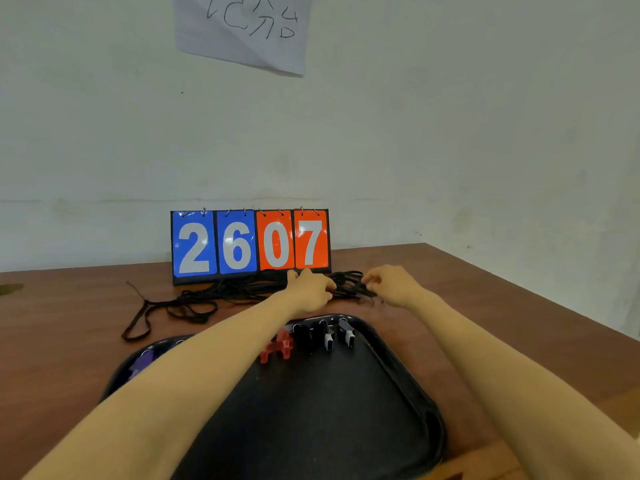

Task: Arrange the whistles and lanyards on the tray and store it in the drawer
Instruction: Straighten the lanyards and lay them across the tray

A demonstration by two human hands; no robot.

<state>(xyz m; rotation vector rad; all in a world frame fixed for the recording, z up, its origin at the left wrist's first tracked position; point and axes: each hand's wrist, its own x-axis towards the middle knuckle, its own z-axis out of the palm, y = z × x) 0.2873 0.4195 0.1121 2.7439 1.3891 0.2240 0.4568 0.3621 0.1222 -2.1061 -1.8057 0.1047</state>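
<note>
A black tray (346,410) lies on the wooden table in front of me. Along its far edge stand red whistles (278,346), black whistles (320,336) and, at the far left, a purple whistle (143,362) partly hidden by my left forearm. A tangle of black lanyards (207,296) sprawls on the table beyond the tray. My left hand (310,289) and my right hand (391,284) both reach past the tray and pinch the right end of the lanyard bundle (349,284).
A flip scoreboard (250,244) reading 2607 stands against the wall right behind the lanyards. The table's right edge (519,299) runs diagonally toward me. A handwritten paper sheet (242,29) hangs on the wall above.
</note>
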